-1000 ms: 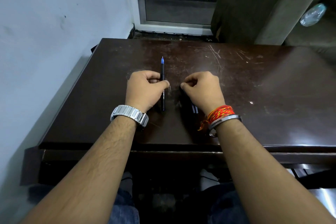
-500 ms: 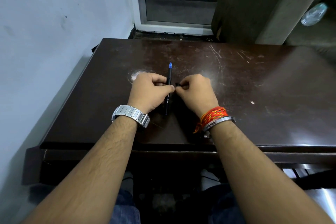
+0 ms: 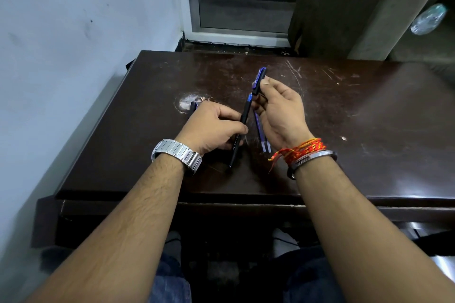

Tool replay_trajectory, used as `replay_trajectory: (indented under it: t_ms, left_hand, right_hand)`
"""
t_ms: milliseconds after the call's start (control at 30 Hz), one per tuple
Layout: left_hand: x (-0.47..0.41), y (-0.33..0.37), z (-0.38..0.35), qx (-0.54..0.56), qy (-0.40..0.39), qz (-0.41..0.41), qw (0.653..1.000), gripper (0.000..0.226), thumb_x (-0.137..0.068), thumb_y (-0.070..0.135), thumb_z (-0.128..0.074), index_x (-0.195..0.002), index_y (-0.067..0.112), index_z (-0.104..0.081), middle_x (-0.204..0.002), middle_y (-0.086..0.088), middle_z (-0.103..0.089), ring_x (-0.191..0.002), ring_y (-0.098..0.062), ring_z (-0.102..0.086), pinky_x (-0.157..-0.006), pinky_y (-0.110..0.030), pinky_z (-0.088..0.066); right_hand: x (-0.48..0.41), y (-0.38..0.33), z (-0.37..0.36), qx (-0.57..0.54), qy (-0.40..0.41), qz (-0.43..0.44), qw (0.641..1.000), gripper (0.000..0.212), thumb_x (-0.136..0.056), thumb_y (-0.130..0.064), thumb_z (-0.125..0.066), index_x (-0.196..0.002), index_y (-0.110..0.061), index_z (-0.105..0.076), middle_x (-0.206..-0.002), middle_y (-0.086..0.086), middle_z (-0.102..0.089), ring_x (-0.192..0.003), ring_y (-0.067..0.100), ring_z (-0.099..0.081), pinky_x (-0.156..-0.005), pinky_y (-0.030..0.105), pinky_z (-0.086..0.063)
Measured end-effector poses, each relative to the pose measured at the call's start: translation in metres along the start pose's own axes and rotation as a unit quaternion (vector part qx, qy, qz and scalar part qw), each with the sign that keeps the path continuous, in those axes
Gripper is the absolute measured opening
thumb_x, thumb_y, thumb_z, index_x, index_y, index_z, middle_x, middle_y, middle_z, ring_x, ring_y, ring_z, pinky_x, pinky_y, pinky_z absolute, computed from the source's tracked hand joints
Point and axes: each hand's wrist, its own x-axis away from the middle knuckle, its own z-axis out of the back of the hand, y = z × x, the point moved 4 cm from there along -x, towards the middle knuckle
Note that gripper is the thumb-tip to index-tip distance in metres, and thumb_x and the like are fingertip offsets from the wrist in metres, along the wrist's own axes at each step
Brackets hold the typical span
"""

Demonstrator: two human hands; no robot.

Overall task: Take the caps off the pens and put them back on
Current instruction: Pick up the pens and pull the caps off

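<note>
Gripping a black pen [image 3: 242,122] by its barrel, the left hand [image 3: 211,128] keeps it slanted above the dark table [image 3: 369,130], blue tip pointing up toward one o'clock. The right hand [image 3: 280,110] is pinched shut on the cap [image 3: 259,81], thumb and forefinger around its lower half, holding it just past the pen's tip at about one o'clock from it. Cap and tip look nearly in line but I judge them not yet joined. The two hands sit close together near the table's centre, not touching.

A pen like this should be light and rigid, its plastic somewhat slick, so a firm pinch mid-barrel seems the sound place to hold it, with the cap taken near its open mouth to steer it on. The cap is small and probably easy to drop or misalign.

Counting: one pen in hand, one cap in hand. Two more blue pens [image 3: 261,133] lie side by side on the table at five o'clock from the held pen, partly under the right palm. A small dark-and-blue piece [image 3: 194,106] shows beyond the left knuckles at ten o'clock; I cannot tell what it is.
</note>
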Motion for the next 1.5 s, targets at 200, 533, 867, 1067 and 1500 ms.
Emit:
replay_trajectory:
  t_ms: [200, 533, 867, 1067, 1500]
  left_hand:
    - [0.000, 0.001, 0.001, -0.010, 0.001, -0.008, 1.000, 0.013, -0.076, 0.003, -0.073, -0.079, 0.015, -0.079, -0.083, -0.021, -0.076, -0.070, -0.027, -0.074, -0.077, -0.054, -0.060]
    - [-0.001, 0.002, 0.005, -0.002, 0.068, -0.037, 0.997, 0.018, -0.064, 0.022, -0.075, -0.079, 0.029, -0.081, -0.075, -0.007, -0.078, -0.070, -0.027, -0.074, -0.072, -0.051, -0.061]
    - [0.000, 0.002, 0.006, -0.016, 0.080, -0.056, 0.995, 0.016, -0.068, 0.029, -0.077, -0.083, 0.033, -0.079, -0.076, -0.002, -0.078, -0.074, -0.025, -0.076, -0.067, -0.039, -0.060]
    - [-0.001, 0.003, 0.005, -0.007, 0.082, -0.064, 0.995, 0.015, -0.077, 0.019, -0.078, -0.076, 0.034, -0.079, -0.072, 0.002, -0.078, -0.066, -0.013, -0.074, -0.063, -0.027, -0.052]
    - [0.000, 0.003, 0.004, -0.011, 0.076, -0.058, 0.995, 0.026, -0.085, 0.007, -0.073, -0.070, 0.028, -0.077, -0.076, -0.003, -0.078, -0.069, -0.020, -0.075, -0.065, -0.035, -0.060]
  right_hand:
    - [-0.001, 0.001, 0.002, -0.001, 0.004, 0.001, 1.000, 0.019, -0.101, -0.007, -0.051, -0.090, -0.009, -0.066, -0.078, 0.004, -0.062, -0.067, 0.011, -0.058, -0.063, 0.021, -0.053]
    - [-0.003, 0.016, -0.006, 0.101, -0.071, 0.022, 0.992, 0.016, -0.101, -0.008, -0.053, -0.093, -0.012, -0.066, -0.075, 0.000, -0.064, -0.062, 0.005, -0.059, -0.057, 0.019, -0.051]
    - [-0.006, 0.019, -0.007, 0.187, -0.090, 0.077, 0.975, 0.030, -0.098, -0.009, -0.051, -0.115, -0.031, -0.065, -0.062, -0.016, -0.052, -0.064, 0.003, -0.049, -0.068, 0.025, -0.045]
    - [-0.007, 0.017, -0.003, 0.166, -0.115, 0.091, 0.975, 0.024, -0.099, -0.010, -0.055, -0.115, -0.026, -0.064, -0.078, -0.003, -0.058, -0.078, 0.009, -0.054, -0.076, 0.031, -0.050]
    - [-0.009, 0.020, -0.005, 0.161, -0.148, 0.076, 0.973, 0.028, -0.102, -0.006, -0.049, -0.117, -0.026, -0.061, -0.077, -0.005, -0.060, -0.071, 0.002, -0.055, -0.063, 0.019, -0.050]
